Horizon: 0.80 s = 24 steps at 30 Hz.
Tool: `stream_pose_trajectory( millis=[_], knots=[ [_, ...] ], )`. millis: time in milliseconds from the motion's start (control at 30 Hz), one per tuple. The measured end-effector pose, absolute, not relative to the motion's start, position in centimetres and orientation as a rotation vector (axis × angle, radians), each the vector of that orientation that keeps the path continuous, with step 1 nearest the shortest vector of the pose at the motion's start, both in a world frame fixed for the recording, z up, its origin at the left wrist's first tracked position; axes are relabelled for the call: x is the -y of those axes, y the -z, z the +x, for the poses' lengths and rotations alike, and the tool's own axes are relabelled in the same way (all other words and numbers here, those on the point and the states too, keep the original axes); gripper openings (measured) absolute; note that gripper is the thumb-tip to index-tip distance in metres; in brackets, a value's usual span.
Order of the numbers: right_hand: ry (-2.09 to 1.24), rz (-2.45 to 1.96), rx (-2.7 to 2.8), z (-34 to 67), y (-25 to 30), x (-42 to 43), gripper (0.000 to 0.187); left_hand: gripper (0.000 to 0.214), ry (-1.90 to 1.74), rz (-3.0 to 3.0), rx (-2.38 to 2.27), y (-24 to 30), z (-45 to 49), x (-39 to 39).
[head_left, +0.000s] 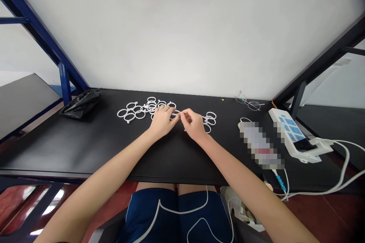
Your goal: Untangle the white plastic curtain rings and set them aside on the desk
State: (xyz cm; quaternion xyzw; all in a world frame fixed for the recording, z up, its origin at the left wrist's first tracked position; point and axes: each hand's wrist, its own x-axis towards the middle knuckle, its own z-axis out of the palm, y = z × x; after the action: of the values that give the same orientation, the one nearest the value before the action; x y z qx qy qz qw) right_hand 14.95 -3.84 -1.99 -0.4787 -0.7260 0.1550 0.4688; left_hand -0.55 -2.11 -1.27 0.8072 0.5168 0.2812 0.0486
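Note:
Between my hands is a white ring (176, 111), partly covered by the fingers. My left hand (162, 122) lies palm down, its thumb and index finger closing on the ring from the left. The fingertips of my right hand (194, 124) pinch at the ring's right edge, close to the left thumb tip. Several thin white rings (139, 112), some with a small knob on the rim, lie in an overlapping group left of and behind my left hand. Another small group of white rings (211, 117) lies beside my right hand, partly hidden by it.
A crumpled black plastic bag (81, 104) sits at the desk's left end. To the right are eyeglasses (251, 103), a phone (261, 146) with a cable, and a white power strip (293, 133) with a plugged-in charger. Behind the black desk (85, 148) stands a wall.

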Motion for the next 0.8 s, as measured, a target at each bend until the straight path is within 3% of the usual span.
stream_pose_trajectory(
  millis=[167, 800],
  knots=[
    [-0.205, -1.36, 1.752, 15.7, 1.2, 3.6, 0.023, 0.03, -0.842, 2.474, -1.6, 1.6, -0.9, 1.6],
    [-0.281, -1.531, 1.922, 15.7, 1.4, 3.5, 0.021, 0.028, -0.74, 2.53, -1.605, 2.4, -1.2, 1.2]
  ],
)
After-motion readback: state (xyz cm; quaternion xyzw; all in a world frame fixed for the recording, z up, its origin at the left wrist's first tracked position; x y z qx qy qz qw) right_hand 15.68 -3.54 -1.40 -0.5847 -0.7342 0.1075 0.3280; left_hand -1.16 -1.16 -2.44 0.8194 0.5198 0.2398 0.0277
